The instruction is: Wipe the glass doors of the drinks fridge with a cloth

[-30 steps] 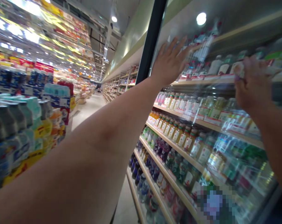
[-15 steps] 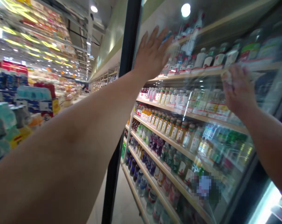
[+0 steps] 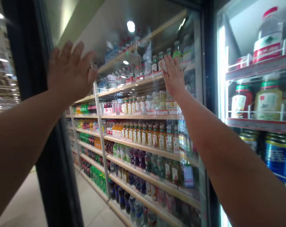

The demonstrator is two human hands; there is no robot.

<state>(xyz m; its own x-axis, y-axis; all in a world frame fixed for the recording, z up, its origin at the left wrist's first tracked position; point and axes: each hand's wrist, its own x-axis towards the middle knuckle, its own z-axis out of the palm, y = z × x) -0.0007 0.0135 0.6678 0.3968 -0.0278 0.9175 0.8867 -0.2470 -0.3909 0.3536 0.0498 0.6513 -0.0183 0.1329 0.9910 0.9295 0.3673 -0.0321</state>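
A glass cooler door (image 3: 138, 37) stands open in front of me, and rows of drink bottles (image 3: 143, 135) on long shelves show through it. My left hand (image 3: 69, 71) lies flat on the glass near the door's dark left frame (image 3: 50, 157), fingers spread, holding nothing. My right hand (image 3: 173, 77) presses a small white cloth (image 3: 162, 64) against the glass near the door's right edge, with the wad poking out under the fingertips.
To the right is the lit cooler interior, with large bottles (image 3: 268, 99) and blue cans (image 3: 277, 154) on red-edged shelves (image 3: 261, 67). A pale tiled aisle floor (image 3: 22, 201) runs at lower left. Shop ceiling lights glow at far left.
The view has swung right, so the aisle displays have left the frame and the cooler interior has come in. Both hands stay on the glass. The right hand is now higher on the door.
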